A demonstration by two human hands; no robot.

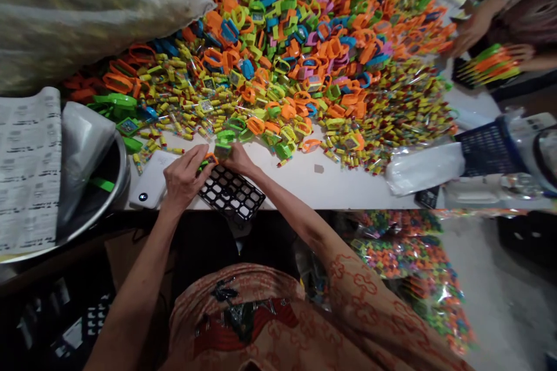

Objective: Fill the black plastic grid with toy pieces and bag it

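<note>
My left hand [185, 177] is closed at the table's front, its fingertips on a small orange-and-green plastic piece [211, 159] that looks like a toy watch. Beside it, my right hand [239, 160] pinches a green toy watch [223, 150], its fingers partly hidden from me. Just below both hands a black grid tray [232, 192] with rounded cells lies slanted, its near corner reaching over the table edge. A white box-shaped device [152, 179] with a round dark button sits left of my left hand.
A heap of colourful toy watches [300, 40] covers the table, with small yellow wrapped tubes [404, 104] around it. At left are a large sack [87, 6] and a metal basin [124, 171]. Another person's hand [472, 29] works at right, near a blue basket [485, 148].
</note>
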